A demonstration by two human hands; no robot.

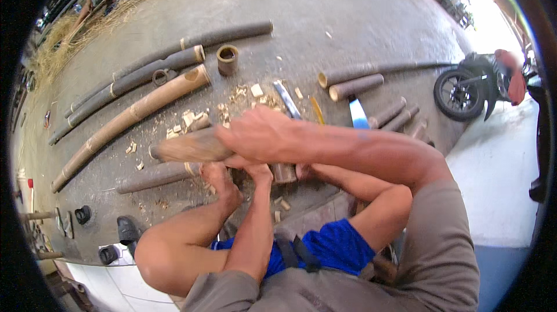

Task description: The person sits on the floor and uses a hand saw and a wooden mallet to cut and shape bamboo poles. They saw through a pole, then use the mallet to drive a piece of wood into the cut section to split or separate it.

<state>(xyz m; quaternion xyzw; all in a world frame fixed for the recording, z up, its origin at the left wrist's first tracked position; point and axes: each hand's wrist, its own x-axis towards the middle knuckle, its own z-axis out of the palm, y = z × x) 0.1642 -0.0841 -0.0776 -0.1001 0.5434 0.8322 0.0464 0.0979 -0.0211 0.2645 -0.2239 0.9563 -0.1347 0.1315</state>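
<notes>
Right hand wrapped around the near end of a short bamboo piece, grip closed tight on it, forearm coming in from the right across the frame. Piece lies roughly level, free end pointing left, held just above the concrete floor. Left hand sits right under the right one, fingers curled; it touches the underside of the same piece, but whether it clamps it or only props it, cannot tell, since the right hand covers most of it. A bare foot presses up against the bamboo from below, toes at the piece. Person is seated low, knees drawn up, blue shorts and a grey-brown shirt in the lower frame. Directly below the held piece lies another dark bamboo length on the floor. Pale wood chips scattered just beyond the hands. Two flat blades lie past the chips, a third, wider one to the right. Further out: three long bamboo poles lying side by side at upper left, a short bamboo ring standing upright near their ends, more cut lengths at right. Motorcycle parked at far right. Another person crouches at top left, well apart.
</notes>
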